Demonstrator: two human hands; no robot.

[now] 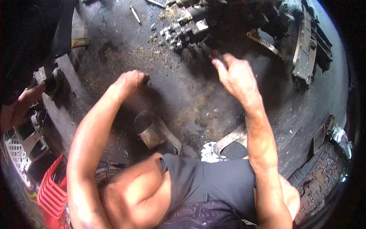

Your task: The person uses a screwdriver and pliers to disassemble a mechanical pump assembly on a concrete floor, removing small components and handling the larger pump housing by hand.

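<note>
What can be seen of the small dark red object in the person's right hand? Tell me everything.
The dark red object is small in view, with a blackish part near the fingers. The right hand grips it at the thumb and fingertips. It points up and left in the picture, toward the greyish metal parts on the dark floor. Blur hides its full shape, material and far end.

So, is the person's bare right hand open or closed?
Closed: the bare right hand is curled around a small dark-red object, too blurred to identify.
</note>
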